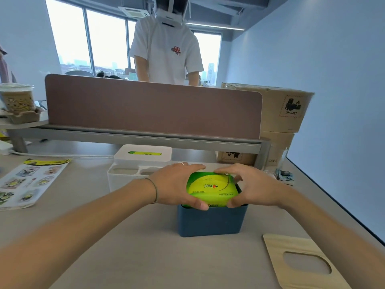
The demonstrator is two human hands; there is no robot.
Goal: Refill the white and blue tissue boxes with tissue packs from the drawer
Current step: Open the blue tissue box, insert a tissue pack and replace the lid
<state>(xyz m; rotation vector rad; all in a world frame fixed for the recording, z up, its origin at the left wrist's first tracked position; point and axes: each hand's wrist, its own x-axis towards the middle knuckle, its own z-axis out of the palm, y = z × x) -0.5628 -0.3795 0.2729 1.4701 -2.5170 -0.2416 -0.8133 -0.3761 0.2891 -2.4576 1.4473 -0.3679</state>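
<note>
A green tissue pack (211, 187) sits in the open top of the blue tissue box (211, 221) at the middle of the desk, partly above its rim. My left hand (177, 185) grips the pack's left side and my right hand (253, 185) grips its right side. Behind stands the white tissue box (143, 156) with its lid on; a strip of green pack shows through the slot. The white box has small front compartments (125, 172). The blue box's wooden lid (302, 261) with an oval slot lies at the front right of the desk.
A sticker sheet (29, 182) lies at the left. A brown desk divider (152, 107) runs across the back, with a person in a white shirt (166, 51) behind it. Cardboard boxes (283, 109) stack at the back right. A lidded drink cup (17, 99) stands on a shelf, back left.
</note>
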